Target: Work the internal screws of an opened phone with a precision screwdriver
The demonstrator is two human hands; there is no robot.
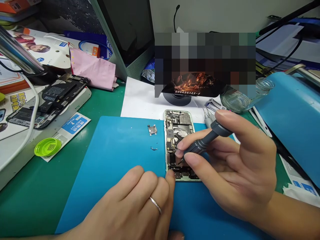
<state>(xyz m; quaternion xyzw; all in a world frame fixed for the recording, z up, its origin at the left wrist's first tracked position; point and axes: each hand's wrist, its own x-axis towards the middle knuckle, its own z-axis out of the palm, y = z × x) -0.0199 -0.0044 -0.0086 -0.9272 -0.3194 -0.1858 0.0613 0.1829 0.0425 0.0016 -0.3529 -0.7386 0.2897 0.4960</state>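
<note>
An opened smartphone (170, 133) with bare inner parts lies upright in my view on a blue mat (125, 140). My right hand (240, 166) grips a dark grey precision screwdriver (202, 141), held at a slant between thumb and fingers. The tip points down over the lower part of the phone; whether it touches is unclear. My left hand (140, 200), with a ring on one finger, rests curled on the mat. Its foremost fingertip presses the phone's lower left edge. Left of the phone lie a small metal bracket (152, 130) and several tiny parts (153, 148).
Behind the phone, a lit screen on a round stand (177, 99) is partly pixelated. A glass jar (237, 100) stands right of it. A detached phone screen (53, 100) lies on a white box at left, near a green cap (47, 146). A blue case (290, 123) sits at right.
</note>
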